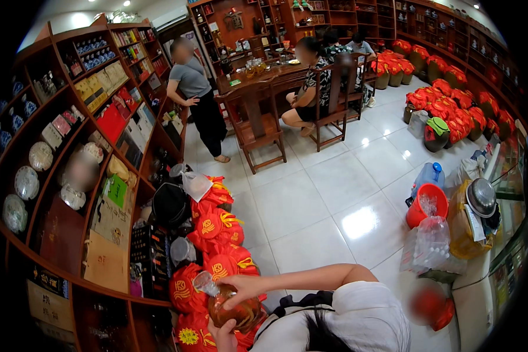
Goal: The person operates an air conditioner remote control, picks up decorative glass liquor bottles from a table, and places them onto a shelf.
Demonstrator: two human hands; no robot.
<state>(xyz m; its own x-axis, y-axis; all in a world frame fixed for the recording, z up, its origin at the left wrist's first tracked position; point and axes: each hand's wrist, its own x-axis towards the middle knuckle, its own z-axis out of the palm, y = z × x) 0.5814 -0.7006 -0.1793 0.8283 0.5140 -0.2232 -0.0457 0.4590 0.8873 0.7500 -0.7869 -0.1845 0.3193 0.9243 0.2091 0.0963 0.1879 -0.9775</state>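
Observation:
A round glass bottle (240, 312) of amber liquid is held over red cloth-covered jars at the lower left. It appears tilted, its clear glass stopper or neck (205, 283) pointing up and left. My right hand (245, 290) reaches across from the white sleeve and curls its fingers over the upper side. From below, my left hand (223, 335) grips the lower side, partly cut off by the picture's edge. Directly behind the bottle sits a jar wrapped in red cloth (188, 288) with gold print.
Wooden shelves (70, 149) with boxes and bottles line the left. A person (192, 88) stands by a wooden table; others sit there on high-backed chairs (253, 126). At right are a red bucket (426, 205), a blue water jug (431, 176) and several red-covered jars (443, 108). White tiles (311, 217) cover the floor.

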